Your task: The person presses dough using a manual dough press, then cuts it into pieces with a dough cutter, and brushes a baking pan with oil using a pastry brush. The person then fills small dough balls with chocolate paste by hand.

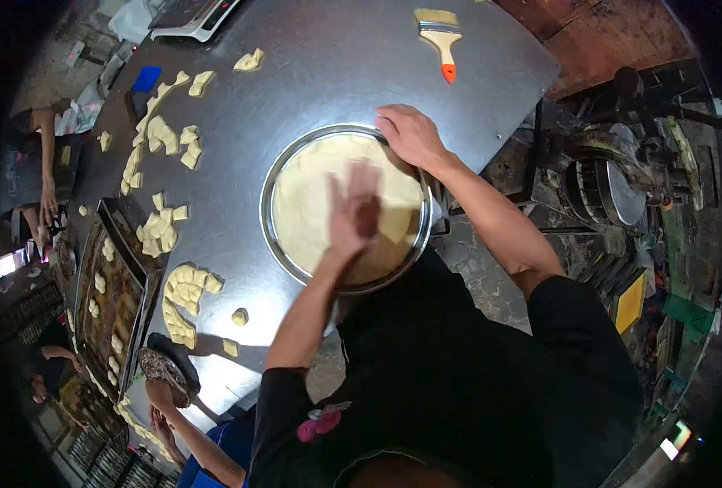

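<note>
A round metal pan (268,213) sits at the table edge in front of me, with a wide pale sheet of dough (304,195) filling its inside. My left hand (354,213), smeared by motion, is over the middle of the dough with its fingers stretched out and its thumb apart. At the far right of the rim, my right hand (414,138) grips the pan, fingers bent over the edge. Cut pieces of dough (186,289) lie in several groups on the metal table (296,65) to the left.
A wide brush (440,41) lies at the table's far right. At the far left stands a scale (194,18). A dark baking tray (137,313) holds small dough pieces. Beside it, a co-worker's hand (159,394) reaches over a bowl (184,370). Machinery (613,175) stands to the right.
</note>
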Demonstrator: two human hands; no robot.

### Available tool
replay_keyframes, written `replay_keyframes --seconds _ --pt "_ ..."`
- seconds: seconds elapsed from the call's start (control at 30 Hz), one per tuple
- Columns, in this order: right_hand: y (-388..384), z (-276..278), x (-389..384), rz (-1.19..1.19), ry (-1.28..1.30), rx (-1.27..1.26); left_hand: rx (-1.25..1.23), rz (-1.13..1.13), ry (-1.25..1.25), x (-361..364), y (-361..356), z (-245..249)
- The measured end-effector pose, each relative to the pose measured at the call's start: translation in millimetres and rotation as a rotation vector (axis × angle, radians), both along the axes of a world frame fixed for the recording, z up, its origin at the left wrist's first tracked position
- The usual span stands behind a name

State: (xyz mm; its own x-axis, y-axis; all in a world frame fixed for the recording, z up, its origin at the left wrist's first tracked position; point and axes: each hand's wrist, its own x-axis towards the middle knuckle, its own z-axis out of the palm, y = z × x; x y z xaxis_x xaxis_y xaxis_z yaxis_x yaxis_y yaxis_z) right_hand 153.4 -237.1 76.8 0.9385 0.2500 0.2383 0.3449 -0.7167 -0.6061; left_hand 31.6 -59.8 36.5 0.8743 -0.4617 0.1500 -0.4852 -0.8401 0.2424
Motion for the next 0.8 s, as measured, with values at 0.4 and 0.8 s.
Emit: replay_keyframes --seconds 0.4,0.8 --pt "-85 -58 -157 -0.410 0.231 -0.063 -0.962 0.214 1.119 -85 43 38" --pt "-140 -98 -436 -1.201 0.307 0.585 -1.304 0.259 1.445 -140 -87 -56"
